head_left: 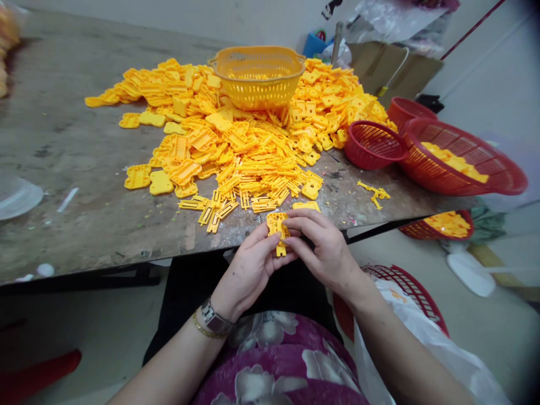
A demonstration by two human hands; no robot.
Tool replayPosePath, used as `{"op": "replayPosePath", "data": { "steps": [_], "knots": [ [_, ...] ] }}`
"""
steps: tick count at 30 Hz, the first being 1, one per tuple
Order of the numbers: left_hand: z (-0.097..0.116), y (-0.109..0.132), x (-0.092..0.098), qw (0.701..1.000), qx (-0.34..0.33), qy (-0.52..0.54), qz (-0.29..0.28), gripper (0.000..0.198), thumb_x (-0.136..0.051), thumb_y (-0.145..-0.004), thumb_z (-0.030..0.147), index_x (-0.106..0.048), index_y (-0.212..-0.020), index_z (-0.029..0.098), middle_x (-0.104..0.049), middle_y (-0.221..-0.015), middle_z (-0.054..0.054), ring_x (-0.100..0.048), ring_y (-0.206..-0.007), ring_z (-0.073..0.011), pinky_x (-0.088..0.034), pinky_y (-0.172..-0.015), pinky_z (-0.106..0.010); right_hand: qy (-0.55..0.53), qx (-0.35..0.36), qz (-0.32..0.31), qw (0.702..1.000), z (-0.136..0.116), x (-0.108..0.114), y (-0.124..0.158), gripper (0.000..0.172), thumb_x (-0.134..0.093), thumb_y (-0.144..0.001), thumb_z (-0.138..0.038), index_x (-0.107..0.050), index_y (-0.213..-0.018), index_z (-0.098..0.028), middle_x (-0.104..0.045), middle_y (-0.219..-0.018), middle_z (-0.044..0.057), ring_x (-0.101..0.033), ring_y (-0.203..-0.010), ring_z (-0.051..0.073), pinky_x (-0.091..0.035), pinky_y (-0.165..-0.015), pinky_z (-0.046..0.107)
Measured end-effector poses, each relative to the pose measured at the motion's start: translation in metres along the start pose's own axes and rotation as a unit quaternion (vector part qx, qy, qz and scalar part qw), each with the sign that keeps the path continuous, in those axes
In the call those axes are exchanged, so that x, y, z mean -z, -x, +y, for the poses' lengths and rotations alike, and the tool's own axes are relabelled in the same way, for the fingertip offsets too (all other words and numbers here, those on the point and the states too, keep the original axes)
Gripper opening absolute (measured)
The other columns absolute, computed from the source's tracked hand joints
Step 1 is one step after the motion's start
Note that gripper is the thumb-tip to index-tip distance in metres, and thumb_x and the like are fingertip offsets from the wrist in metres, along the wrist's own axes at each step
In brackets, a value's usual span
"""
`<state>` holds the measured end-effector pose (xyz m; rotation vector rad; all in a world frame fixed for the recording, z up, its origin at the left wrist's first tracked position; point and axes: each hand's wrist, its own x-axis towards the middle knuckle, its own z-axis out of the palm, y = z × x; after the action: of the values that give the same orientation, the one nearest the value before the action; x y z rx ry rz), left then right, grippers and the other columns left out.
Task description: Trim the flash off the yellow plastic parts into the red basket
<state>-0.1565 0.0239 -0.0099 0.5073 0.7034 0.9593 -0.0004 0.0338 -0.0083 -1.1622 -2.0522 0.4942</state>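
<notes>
Just off the table's front edge, a small yellow plastic part (277,225) with ridges and holes is held between both hands. My left hand (261,253) is closed on it, its thumb pressed on the lower end. My right hand (318,242) pinches at its right side, and the fingertips cover that edge. Whether the right fingers hold a second small piece cannot be made out. Close by on the table lie narrow slotted yellow strips (217,209) and a flat yellow plate (306,206), partly behind the right fingers.
A large heap of yellow plastic parts (253,146) spreads over the worn table (97,225). On it stands a yellow basket (261,84). At the right are a small red basket (371,149) and a wide red basket (498,169) with yellow parts. A white plastic bag (422,337) hangs beside my right arm.
</notes>
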Motion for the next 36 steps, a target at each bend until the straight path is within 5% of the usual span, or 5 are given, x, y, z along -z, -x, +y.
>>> {"op": "replayPosePath", "data": {
  "steps": [23,36],
  "knots": [
    [-0.002,-0.001,0.003,0.999,0.002,0.03,0.01,0.012,-0.055,-0.085,0.014,-0.065,-0.092,0.016,-0.066,-0.104,-0.005,-0.063,-0.087,-0.0121,-0.056,-0.084,-0.031,0.049,0.008,0.047,0.998,-0.001,-0.012,0.007,0.018,-0.051,-0.09,-0.021,-0.063,-0.104,-0.022,-0.067,-0.104,0.008,-0.06,-0.099,0.021,-0.049,-0.088,0.04],
    [-0.002,-0.001,0.004,1.0,-0.001,0.024,-0.011,0.018,-0.049,-0.09,0.019,-0.065,-0.099,0.016,-0.064,-0.105,-0.005,-0.061,-0.09,-0.012,-0.054,-0.085,-0.029,0.069,0.009,0.033,0.997,-0.002,-0.011,0.008,0.021,-0.052,-0.09,-0.023,-0.06,-0.109,-0.02,-0.065,-0.106,0.009,-0.058,-0.101,0.023,-0.048,-0.088,0.04]
  ]
}}
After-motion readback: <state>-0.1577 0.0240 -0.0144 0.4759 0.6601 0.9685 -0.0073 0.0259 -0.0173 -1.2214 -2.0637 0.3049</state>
